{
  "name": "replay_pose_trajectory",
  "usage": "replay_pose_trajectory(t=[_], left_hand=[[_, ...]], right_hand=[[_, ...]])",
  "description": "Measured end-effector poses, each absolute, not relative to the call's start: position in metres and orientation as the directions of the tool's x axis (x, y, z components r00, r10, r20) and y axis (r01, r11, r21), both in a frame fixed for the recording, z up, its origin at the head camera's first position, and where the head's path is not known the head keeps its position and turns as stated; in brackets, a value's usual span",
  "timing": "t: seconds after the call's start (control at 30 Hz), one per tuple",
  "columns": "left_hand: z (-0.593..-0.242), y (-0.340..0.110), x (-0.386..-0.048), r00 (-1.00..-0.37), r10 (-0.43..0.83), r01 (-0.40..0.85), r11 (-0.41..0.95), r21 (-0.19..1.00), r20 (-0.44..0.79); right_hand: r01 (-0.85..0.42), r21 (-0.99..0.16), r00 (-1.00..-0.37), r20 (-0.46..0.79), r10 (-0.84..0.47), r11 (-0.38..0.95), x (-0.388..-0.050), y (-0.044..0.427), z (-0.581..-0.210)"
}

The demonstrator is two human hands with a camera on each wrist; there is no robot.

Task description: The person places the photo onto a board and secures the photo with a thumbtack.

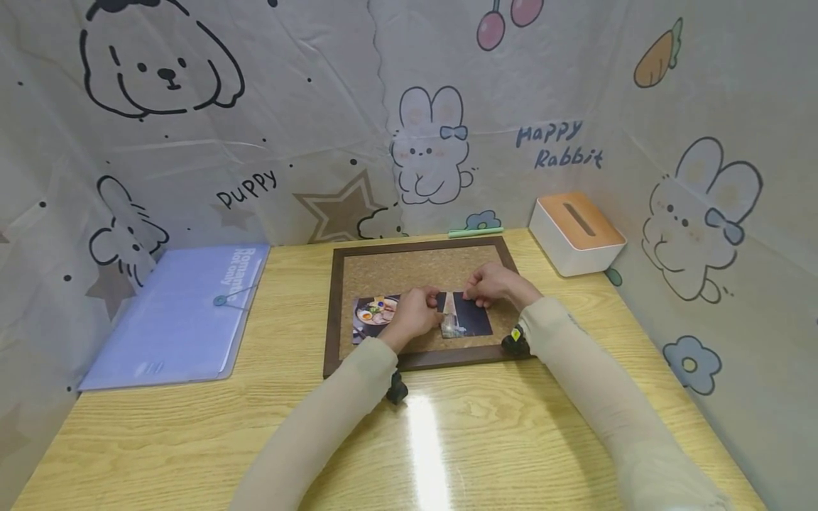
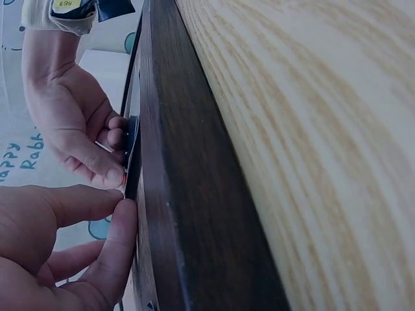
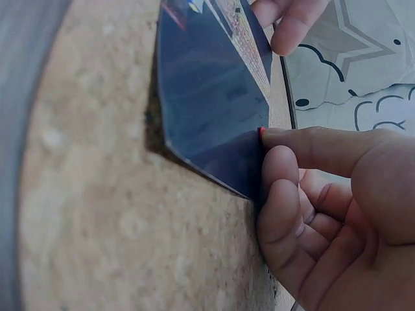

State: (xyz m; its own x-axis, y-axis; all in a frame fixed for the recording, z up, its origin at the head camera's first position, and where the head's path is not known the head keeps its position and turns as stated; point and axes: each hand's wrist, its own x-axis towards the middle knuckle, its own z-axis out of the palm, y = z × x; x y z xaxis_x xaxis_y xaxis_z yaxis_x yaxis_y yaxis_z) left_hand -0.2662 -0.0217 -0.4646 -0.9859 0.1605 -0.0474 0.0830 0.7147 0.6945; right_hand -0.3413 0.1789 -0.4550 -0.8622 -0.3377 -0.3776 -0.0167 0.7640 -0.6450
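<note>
A corkboard (image 1: 415, 266) in a dark wooden frame lies on the table. On it is a dark photo (image 1: 473, 317) with a pale strip, its right corner slightly raised in the right wrist view. My left hand (image 1: 414, 312) pinches the photo's left edge between thumb and forefinger. Over the far edge, my right hand (image 1: 495, 282) pinches a small red pin (image 3: 262, 131) against the photo; the fingertips hide most of it. Its other fingers curl beside the photo. To the left, a photo of a noodle bowl (image 1: 373, 312) lies partly behind my left hand.
A lilac document folder (image 1: 172, 312) lies at the table's left. Behind the board is a green pen-like stick (image 1: 476, 232). A white tissue box with a wooden lid (image 1: 575, 238) stands at the back right. Patterned curtains (image 1: 319, 106) border the table.
</note>
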Motion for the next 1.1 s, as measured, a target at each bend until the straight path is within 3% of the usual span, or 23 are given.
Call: replay_pose_trajectory(t=[0.5,0.73,1.1], left_hand=[[-0.455,-0.027,-0.262,-0.979,0.192,0.1,0.732,0.674,-0.062],[-0.447,-0.051,-0.258,-0.979,0.192,0.083,0.698,0.712,-0.074],[-0.423,-0.103,-0.253,-0.983,0.179,0.114,0.744,0.659,-0.032]], right_hand=[[-0.065,-0.657,-0.881,-0.315,-0.352,0.751,-0.333,0.185,-0.451],[-0.061,-0.691,-0.898,-0.278,-0.342,0.721,-0.324,0.197,-0.439],[-0.122,-0.617,-0.928,-0.208,-0.31,0.778,-0.314,0.226,-0.417]])
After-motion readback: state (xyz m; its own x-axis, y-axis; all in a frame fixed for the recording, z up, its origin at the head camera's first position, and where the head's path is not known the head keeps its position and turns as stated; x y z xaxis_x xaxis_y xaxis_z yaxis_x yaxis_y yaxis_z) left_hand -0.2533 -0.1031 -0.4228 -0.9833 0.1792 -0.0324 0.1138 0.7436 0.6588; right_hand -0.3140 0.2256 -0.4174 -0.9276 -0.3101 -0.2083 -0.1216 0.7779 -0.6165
